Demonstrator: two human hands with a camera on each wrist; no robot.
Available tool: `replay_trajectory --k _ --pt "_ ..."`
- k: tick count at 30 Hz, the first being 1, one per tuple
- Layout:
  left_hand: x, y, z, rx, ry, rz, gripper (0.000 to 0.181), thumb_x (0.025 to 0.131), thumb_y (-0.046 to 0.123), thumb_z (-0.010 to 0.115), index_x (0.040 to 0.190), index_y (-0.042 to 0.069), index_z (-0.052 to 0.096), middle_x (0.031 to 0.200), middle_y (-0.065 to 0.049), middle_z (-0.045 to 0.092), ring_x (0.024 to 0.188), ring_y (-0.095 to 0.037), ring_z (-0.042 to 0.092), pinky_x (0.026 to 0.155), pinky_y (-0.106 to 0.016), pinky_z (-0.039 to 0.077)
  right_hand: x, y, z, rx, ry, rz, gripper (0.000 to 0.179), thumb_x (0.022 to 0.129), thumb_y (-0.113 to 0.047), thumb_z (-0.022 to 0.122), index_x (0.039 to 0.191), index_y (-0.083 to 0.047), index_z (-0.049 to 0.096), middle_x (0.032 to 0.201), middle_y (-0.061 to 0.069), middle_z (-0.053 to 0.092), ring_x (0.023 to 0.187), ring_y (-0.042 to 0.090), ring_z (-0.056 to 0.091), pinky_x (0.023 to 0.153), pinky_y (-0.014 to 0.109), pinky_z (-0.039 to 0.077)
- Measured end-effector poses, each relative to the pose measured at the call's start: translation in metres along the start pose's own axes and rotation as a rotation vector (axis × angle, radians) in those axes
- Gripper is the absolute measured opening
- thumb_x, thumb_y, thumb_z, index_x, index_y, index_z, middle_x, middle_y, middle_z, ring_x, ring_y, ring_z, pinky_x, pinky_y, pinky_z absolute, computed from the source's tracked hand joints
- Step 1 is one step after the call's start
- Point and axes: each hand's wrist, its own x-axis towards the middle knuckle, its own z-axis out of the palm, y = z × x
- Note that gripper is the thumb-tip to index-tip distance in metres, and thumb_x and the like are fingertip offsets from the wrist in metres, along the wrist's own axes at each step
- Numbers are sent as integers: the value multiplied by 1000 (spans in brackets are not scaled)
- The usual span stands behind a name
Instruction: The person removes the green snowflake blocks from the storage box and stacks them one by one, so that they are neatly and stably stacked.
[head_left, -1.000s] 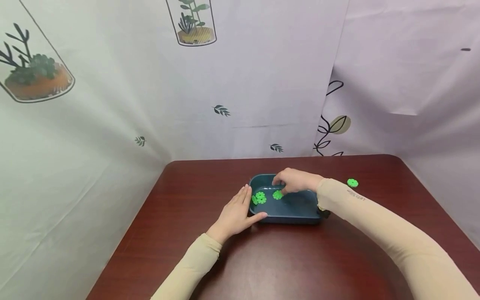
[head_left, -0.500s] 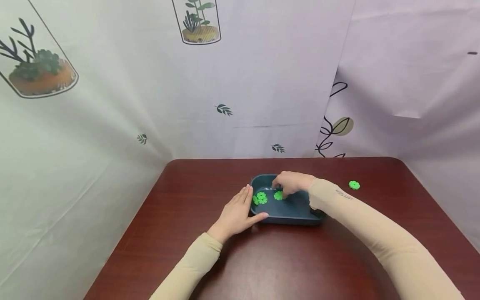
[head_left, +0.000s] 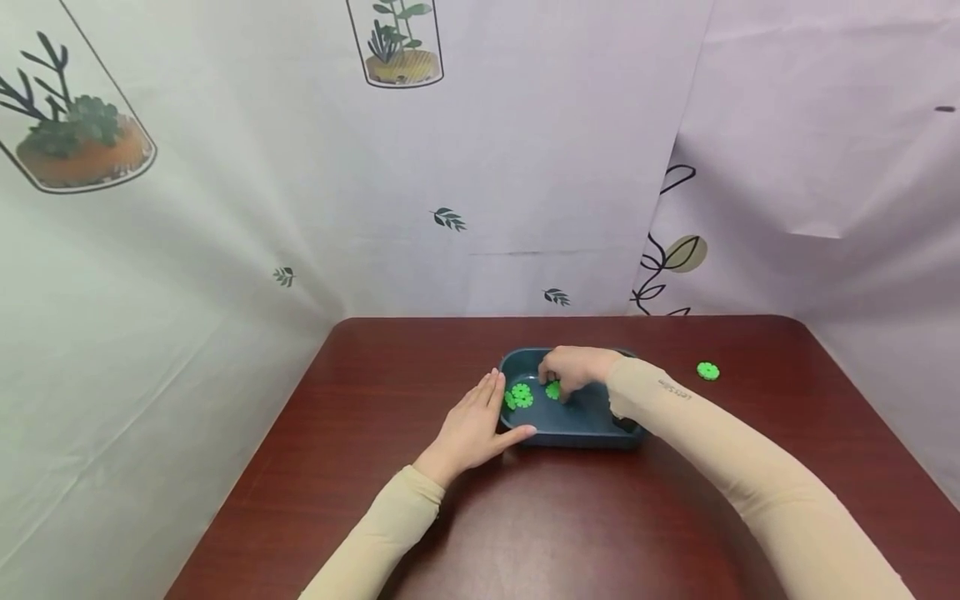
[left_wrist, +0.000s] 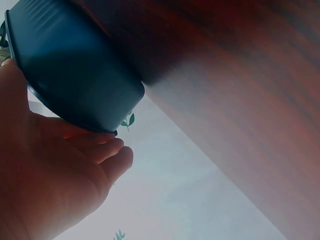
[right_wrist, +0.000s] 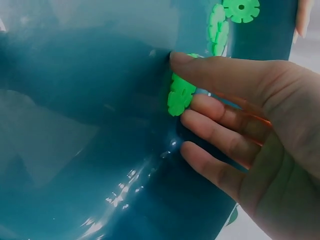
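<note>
A dark blue-green rectangular tub (head_left: pixel 600 425) stands on the table. My left hand (head_left: pixel 468 425) rests against its left end with straight fingers, the thumb spread along the front rim; in the left wrist view the fingertips touch the tub's rim. My right hand (head_left: pixel 577 367) reaches down inside the tub. Its thumb and fingers pinch a green notched plastic disc (right_wrist: pixel 181 95), which stands tilted near the tub's floor. Several more green discs (head_left: pixel 521 396) lie together at the tub's left end, close to the left hand.
Another green disc (head_left: pixel 708 371) lies on the dark red-brown table (head_left: pixel 405 358), right of the tub and beyond the right forearm. A pale cloth (head_left: pixel 510 167) printed with plants hangs behind the table and along its sides.
My right hand has shifted slightly left and lower inside the tub, and the disc at its fingers has edged left with it. The left hand keeps its place on the tub.
</note>
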Motion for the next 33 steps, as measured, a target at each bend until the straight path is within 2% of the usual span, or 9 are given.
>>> replay_trajectory --k 10,20,28,33 --pt "0 -1 1 -26 1 -1 105 92 77 44 156 -4 26 162 -19 27 151 -28 25 118 -38 30 0 0 -1 22 -14 -4 28 82 -10 84 108 -12 73 97 -1 65 86 13 58 84 35 55" --pt "1 1 1 -27 -7 -2 105 92 77 44 157 -4 26 163 -19 26 151 -28 25 118 -39 31 -3 3 0 31 -2 2 24 83 -10 82 106 -13 73 91 -3 63 80 12 56 78 32 53" --pt "2 1 1 -17 -5 1 105 92 77 44 157 -4 26 163 -19 26 151 -28 25 117 -39 32 -12 6 -8 77 -6 3 29 84 -11 81 112 -12 73 98 0 66 84 12 59 79 33 55" --pt "0 0 0 -22 1 -2 105 92 77 44 157 -4 26 162 -19 27 151 -27 25 117 -39 32 -24 5 -21 103 52 -46 31 85 -8 80 115 -8 72 103 4 67 89 15 60 81 34 55"
